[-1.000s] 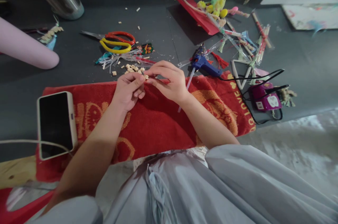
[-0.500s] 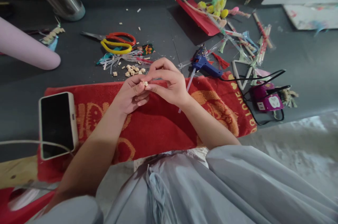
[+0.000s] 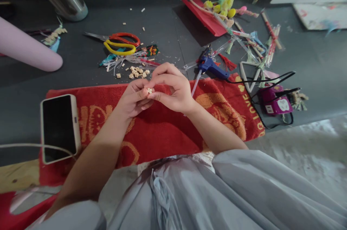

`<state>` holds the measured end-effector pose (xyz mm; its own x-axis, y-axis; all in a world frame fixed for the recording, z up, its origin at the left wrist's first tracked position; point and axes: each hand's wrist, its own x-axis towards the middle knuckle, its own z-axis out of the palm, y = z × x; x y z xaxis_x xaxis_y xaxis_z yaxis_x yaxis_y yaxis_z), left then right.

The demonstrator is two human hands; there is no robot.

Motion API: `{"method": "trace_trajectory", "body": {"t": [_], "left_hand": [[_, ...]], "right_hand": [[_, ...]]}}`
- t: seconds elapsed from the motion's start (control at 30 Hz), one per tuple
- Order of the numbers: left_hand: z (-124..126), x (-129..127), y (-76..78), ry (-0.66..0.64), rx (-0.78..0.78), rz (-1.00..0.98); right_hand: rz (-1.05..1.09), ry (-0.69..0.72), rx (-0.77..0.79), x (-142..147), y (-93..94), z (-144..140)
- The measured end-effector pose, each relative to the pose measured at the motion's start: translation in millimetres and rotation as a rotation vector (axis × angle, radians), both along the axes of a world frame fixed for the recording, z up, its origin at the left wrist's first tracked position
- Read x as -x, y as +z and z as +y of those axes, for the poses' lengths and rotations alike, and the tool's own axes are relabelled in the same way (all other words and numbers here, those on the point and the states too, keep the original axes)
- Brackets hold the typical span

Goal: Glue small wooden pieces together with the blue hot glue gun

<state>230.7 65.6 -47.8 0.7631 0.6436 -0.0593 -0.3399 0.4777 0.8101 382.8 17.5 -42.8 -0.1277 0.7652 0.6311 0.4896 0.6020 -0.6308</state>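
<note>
Both hands had drawn back from the scatter of beads toward the body over the last second, lifting a small piece up above the towel. From the head camera, the left hand (image 3: 134, 97) pinched a tiny pale tan wooden bead piece (image 3: 149, 90) between thumb and fingertips, and the right hand (image 3: 173, 91) curled in against it, its fingertips closing on the same piece. Both hands hung over the far edge of the red terry towel with orange lettering (image 3: 162, 129).

By the look of it, the step in hand was fitting or joining that little piece, fine fingertip work; the next move would call for a steady pinch and a small, exact turn, nothing broad.

Just beyond the hands lay the loose pile of small tan wooden beads (image 3: 137, 72) on the dark grey floor (image 3: 81, 71), with the red and yellow handled scissors (image 3: 120, 42) further off. The blue hot glue gun (image 3: 211, 67) lay close to the right hand, its clear stick reaching onto the towel, and its black cord ran to a purple power plug (image 3: 273, 103). A white-cased phone with a dark screen (image 3: 59, 127) sat at the towel's left end, well apart. Open towel lay nearer the body, roomy enough; the glue gun side was tight.
</note>
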Motion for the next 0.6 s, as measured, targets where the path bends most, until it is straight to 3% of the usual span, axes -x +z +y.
{"method": "trace_trajectory", "body": {"t": [0.3,0.6], "left_hand": [[-2,-1,5.2,0.066,-0.047,0.094],[-2,-1,12.0,0.027,-0.007,0.064]], "right_hand": [[0.071,-0.052,-0.011,4,-6.2,3],[0.07,-0.06,0.008,3,-8.5,4]]}}
